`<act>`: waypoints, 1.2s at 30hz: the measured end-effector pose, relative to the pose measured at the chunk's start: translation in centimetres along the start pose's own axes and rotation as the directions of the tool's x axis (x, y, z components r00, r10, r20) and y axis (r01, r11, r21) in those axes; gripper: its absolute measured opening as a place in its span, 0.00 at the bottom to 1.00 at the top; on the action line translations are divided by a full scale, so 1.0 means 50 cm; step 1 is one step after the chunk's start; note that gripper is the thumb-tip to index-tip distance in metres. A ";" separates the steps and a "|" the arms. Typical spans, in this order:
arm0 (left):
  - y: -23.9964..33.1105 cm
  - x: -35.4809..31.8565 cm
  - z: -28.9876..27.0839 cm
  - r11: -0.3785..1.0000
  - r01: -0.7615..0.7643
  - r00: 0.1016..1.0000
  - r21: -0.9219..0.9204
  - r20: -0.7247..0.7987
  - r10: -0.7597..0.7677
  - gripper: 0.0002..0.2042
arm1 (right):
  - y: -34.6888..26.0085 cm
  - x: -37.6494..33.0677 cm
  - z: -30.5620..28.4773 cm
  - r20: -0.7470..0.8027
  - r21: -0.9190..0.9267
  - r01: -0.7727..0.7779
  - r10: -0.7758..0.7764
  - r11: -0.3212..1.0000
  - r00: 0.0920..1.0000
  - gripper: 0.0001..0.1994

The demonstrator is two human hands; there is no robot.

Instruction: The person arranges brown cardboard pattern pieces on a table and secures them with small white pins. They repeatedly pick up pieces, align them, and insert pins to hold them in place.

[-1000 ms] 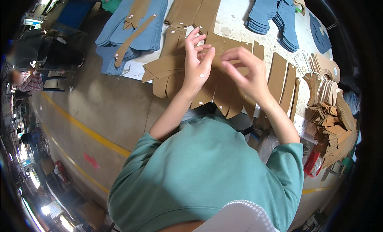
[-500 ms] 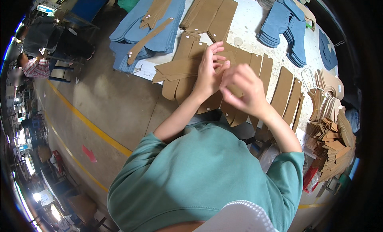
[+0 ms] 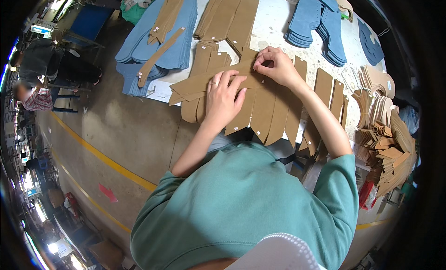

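The left hand (image 3: 224,95) lies flat, fingers spread and palm down, on a long tan strip of cut leather-like sheet (image 3: 197,83) that runs crosswise over the other pieces; it grips nothing, only presses, which by the look of it keeps the strip from sliding. The right hand (image 3: 274,65) is at the strip's far end, thumb and fingertips pinched together on its edge, just beside a small white tag; the pinch looks like it squares that end up or works at the tag, though the exact contact is too small to tell.

Under both hands lies a row of tan tapered panels (image 3: 274,116), fanned side by side with their narrow ends hanging over the near edge of the white counter (image 3: 274,23), each piece showing and easy to pick. Beyond the left hand lie blue denim-coloured fabric pieces (image 3: 139,51) with tan strips on top; beyond the right hand stands a stack of blue cut pieces (image 3: 320,28), and to its right a heap of small tan cut parts (image 3: 385,130).

Compared with half a second ago, the hands have moved apart: then they were bunched close together over the pieces, now the left is spread flat and the right is reached farther away along the strip.
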State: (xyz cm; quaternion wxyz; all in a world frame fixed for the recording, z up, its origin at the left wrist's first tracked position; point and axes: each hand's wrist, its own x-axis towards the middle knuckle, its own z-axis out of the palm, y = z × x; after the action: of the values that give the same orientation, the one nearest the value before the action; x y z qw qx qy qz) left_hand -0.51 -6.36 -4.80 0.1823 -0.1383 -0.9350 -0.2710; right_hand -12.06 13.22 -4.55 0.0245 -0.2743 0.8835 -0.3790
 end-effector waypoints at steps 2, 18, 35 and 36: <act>0.002 0.001 -0.001 1.000 0.004 1.000 -0.012 -0.003 -0.004 0.14 | -0.001 -0.003 0.001 -0.009 0.033 -0.035 0.035 0.999 0.999 0.04; -0.138 -0.013 -0.182 0.986 0.169 0.971 -0.004 0.173 -0.165 0.14 | 0.015 0.016 0.008 -0.035 0.174 -0.132 0.140 0.976 0.990 0.10; -0.152 0.068 -0.221 0.956 0.262 0.839 -0.134 0.521 -0.157 0.14 | -0.088 -0.302 -0.136 -0.518 0.349 -0.110 0.289 0.931 0.805 0.05; -0.149 0.073 -0.221 0.953 0.234 0.854 -0.194 0.509 -0.107 0.15 | -0.077 -0.320 -0.123 -0.581 0.401 -0.112 0.347 0.909 0.736 0.05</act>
State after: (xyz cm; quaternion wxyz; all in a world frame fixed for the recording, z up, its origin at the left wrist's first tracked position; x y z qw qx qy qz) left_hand -3.48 -18.02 2.01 -0.1055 -0.1405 -0.9174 -0.3570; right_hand 1.78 23.14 -0.17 -0.1839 -0.0069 0.7863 -0.5897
